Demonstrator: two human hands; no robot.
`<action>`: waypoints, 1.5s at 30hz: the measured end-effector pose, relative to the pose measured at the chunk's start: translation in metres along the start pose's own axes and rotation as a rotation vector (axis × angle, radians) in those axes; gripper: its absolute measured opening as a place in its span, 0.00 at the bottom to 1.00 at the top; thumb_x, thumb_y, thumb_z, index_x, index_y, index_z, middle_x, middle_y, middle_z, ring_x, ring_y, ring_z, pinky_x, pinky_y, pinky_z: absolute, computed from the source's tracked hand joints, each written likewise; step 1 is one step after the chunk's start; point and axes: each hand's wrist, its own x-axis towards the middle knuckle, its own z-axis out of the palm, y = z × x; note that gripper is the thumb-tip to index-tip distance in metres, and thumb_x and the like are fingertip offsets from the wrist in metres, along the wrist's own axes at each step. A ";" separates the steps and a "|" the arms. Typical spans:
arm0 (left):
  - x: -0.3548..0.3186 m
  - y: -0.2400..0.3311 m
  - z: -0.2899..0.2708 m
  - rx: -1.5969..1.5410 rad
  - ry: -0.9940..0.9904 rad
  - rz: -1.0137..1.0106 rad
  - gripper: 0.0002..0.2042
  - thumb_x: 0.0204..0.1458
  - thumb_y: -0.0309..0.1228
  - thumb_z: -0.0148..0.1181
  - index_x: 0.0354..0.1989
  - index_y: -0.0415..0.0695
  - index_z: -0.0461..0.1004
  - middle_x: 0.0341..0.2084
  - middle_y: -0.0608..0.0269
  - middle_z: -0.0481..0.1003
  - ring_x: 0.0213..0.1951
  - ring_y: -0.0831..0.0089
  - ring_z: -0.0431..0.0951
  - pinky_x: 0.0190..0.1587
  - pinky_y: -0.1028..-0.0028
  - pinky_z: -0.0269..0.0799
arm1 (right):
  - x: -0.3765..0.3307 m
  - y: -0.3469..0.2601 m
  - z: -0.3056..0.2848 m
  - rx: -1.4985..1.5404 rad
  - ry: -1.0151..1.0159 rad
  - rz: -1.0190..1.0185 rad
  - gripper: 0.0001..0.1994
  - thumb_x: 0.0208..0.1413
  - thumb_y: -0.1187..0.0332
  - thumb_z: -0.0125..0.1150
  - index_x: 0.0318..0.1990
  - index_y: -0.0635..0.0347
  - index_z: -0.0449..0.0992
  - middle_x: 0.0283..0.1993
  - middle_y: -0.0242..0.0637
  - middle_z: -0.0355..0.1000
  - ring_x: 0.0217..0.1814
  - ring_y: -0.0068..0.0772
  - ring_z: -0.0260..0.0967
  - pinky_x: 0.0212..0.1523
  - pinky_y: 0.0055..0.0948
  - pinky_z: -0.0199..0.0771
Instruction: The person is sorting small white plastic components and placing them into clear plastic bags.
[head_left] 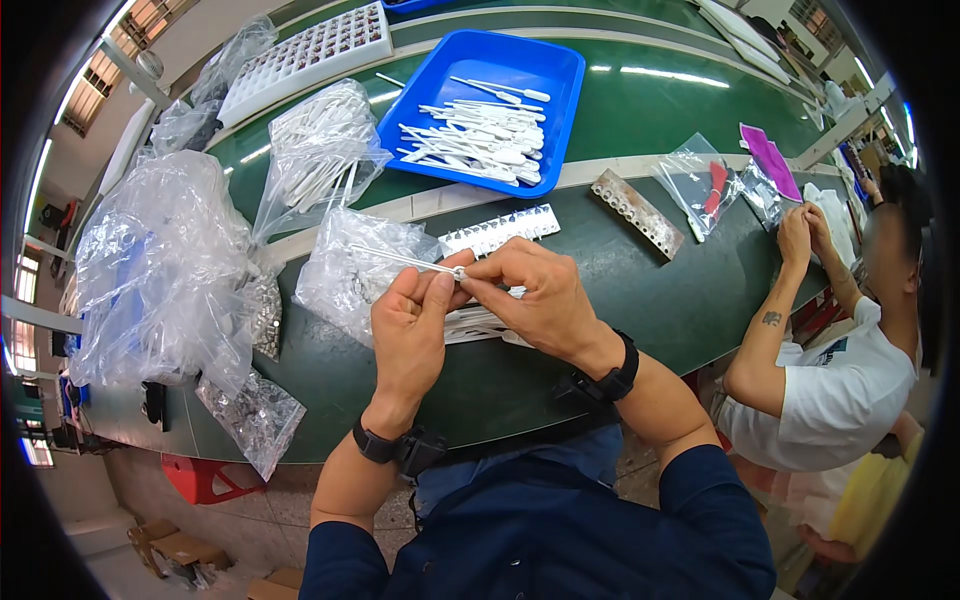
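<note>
My left hand [412,325] is closed in a pinch on a thin white plastic stick [400,258], whose free end points up and to the left. At the near end of the stick sits a small shiny metal piece [459,273], pinched in the fingertips of my right hand [545,300]. My fingers partly cover the spot where the two meet. Under my hands lie several white sticks [475,325] on the green table. Just beyond them is a white strip holder [505,230] with small dark metal parts along it.
A blue tray [571,95] holds many white sticks. Clear bags [150,270] crowd the left, one with white sticks [318,140]. A metal block with holes [637,213] lies right of my hands. A co-worker [830,390] sits at the right, handling something by a purple packet [768,160].
</note>
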 end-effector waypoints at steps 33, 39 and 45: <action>0.001 -0.007 -0.001 0.108 0.012 0.049 0.10 0.66 0.22 0.54 0.47 0.27 0.76 0.54 0.51 0.79 0.46 0.76 0.81 0.52 0.76 0.79 | 0.001 0.003 0.002 -0.040 0.003 -0.016 0.06 0.55 0.73 0.71 0.40 0.60 0.84 0.34 0.37 0.78 0.30 0.26 0.77 0.29 0.25 0.74; 0.000 -0.006 0.001 0.066 0.006 0.057 0.11 0.66 0.22 0.54 0.50 0.27 0.76 0.54 0.52 0.79 0.47 0.74 0.81 0.53 0.76 0.79 | 0.000 0.003 0.003 -0.011 0.025 -0.014 0.06 0.56 0.73 0.70 0.40 0.61 0.83 0.34 0.37 0.78 0.30 0.26 0.77 0.29 0.25 0.73; 0.000 -0.006 0.000 0.105 0.007 0.060 0.12 0.66 0.22 0.54 0.53 0.28 0.76 0.53 0.53 0.79 0.46 0.75 0.81 0.53 0.76 0.78 | 0.000 0.000 0.001 -0.034 0.012 0.011 0.05 0.55 0.73 0.70 0.39 0.61 0.84 0.35 0.37 0.79 0.30 0.25 0.77 0.30 0.23 0.74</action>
